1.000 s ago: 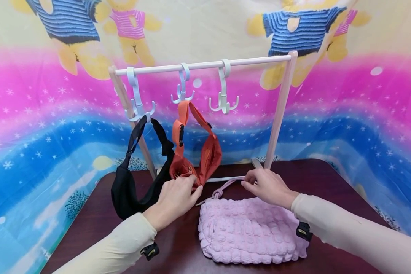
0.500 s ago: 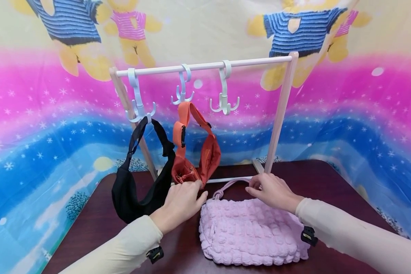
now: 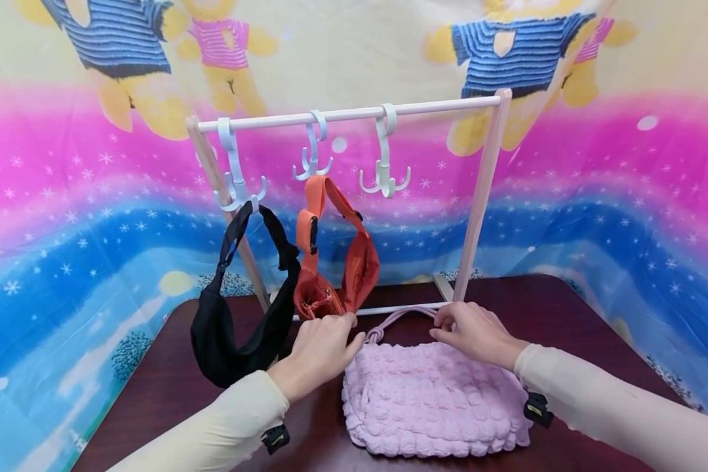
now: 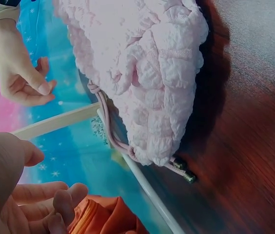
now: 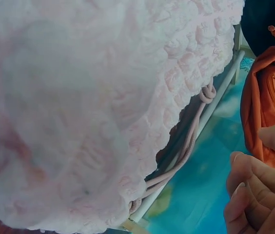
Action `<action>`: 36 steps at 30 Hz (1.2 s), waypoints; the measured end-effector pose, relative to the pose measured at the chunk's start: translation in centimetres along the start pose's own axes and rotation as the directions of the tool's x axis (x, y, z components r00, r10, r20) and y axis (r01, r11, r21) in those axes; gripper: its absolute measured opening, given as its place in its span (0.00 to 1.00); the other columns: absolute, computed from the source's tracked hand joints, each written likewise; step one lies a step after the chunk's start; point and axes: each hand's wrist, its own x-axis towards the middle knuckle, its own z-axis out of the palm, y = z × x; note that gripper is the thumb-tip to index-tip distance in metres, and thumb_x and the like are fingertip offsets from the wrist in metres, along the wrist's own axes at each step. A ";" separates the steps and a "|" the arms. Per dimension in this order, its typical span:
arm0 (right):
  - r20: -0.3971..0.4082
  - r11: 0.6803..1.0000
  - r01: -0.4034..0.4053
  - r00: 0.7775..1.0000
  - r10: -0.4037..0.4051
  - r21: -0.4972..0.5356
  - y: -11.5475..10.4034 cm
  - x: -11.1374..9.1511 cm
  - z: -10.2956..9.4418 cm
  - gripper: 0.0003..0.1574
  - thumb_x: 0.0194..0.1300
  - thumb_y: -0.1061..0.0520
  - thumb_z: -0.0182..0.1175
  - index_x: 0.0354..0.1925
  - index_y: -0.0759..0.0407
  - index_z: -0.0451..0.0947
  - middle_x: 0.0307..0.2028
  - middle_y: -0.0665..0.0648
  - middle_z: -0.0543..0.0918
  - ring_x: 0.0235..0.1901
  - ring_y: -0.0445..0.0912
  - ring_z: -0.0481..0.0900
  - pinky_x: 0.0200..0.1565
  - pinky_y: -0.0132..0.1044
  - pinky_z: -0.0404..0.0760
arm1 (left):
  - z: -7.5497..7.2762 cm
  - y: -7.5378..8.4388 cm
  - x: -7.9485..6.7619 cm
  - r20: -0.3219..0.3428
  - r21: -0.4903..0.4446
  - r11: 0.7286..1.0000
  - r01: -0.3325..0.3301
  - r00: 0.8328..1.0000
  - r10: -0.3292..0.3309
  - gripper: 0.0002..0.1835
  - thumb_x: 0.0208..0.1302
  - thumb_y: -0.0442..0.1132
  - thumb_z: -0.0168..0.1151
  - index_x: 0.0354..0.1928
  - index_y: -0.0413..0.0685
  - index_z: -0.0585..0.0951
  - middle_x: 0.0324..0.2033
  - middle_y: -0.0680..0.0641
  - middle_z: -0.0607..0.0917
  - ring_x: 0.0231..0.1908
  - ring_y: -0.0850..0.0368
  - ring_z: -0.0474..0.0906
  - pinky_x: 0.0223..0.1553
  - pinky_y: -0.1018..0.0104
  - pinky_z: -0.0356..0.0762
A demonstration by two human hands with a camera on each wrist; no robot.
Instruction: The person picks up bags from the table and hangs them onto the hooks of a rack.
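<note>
An orange waist bag [image 3: 361,272] hangs by its strap from the middle hook [image 3: 313,160]. My left hand [image 3: 324,344] is at its lower end, fingers loosely bent with nothing in them; in the left wrist view its fingertips [image 4: 79,191] overlap the orange fabric. A pink puffy bag [image 3: 431,400] lies on the table, its knotted cord strap [image 3: 404,313] arching up behind it. Over that bag's back right part is my right hand [image 3: 474,334], near the strap's right end. The right wrist view shows its fingers [image 5: 240,170] relaxed and apart from the strap.
A wooden rack [image 3: 476,203] with a white top bar [image 3: 342,115] stands behind. On its left hook [image 3: 236,174] hangs a black waist bag [image 3: 224,341]; the right hook [image 3: 385,170] bears nothing. A dark red table [image 3: 572,393] lies beneath, with a printed cloth [image 3: 625,236] around it.
My left hand has moved right and slightly down from the orange bag, showing more of its zipper. My right hand has drifted a little right and down. The bags hang or lie as before.
</note>
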 end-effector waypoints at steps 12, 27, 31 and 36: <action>0.015 1.000 -0.029 0.999 0.030 -0.008 0.6 -0.4 -0.3 0.07 0.62 0.50 0.69 0.35 0.51 0.85 0.27 0.44 0.86 0.28 0.36 0.79 0.30 0.38 0.77 | 0.6 0.2 0.2 0.019 -0.007 1.000 -0.011 1.000 0.011 0.12 0.67 0.52 0.65 0.35 0.52 0.81 0.22 0.50 0.85 0.19 0.57 0.77 0.18 0.65 0.66; 0.027 0.999 -0.038 0.999 0.037 0.006 1.8 -0.7 -0.7 0.05 0.62 0.50 0.70 0.33 0.48 0.85 0.28 0.43 0.86 0.27 0.35 0.78 0.29 0.37 0.75 | 1.5 0.9 0.4 -0.003 0.000 1.000 -0.025 1.000 0.025 0.17 0.68 0.54 0.62 0.26 0.54 0.78 0.19 0.50 0.83 0.22 0.51 0.82 0.19 0.59 0.68; 0.027 0.999 -0.038 0.999 0.037 0.013 2.1 -0.7 -0.8 0.04 0.62 0.50 0.70 0.32 0.47 0.85 0.28 0.43 0.86 0.27 0.35 0.78 0.28 0.36 0.74 | 1.6 1.0 0.5 -0.014 0.008 0.999 -0.031 0.999 0.031 0.17 0.68 0.54 0.62 0.25 0.54 0.76 0.19 0.49 0.84 0.22 0.50 0.82 0.18 0.58 0.68; 0.035 0.999 -0.047 0.998 0.046 0.016 2.4 -0.7 -1.0 0.05 0.63 0.49 0.69 0.31 0.46 0.85 0.27 0.42 0.86 0.25 0.36 0.76 0.27 0.36 0.72 | 1.9 1.1 0.5 -0.012 0.009 0.999 -0.031 0.999 0.031 0.20 0.68 0.54 0.62 0.21 0.55 0.72 0.18 0.49 0.82 0.21 0.49 0.82 0.16 0.58 0.65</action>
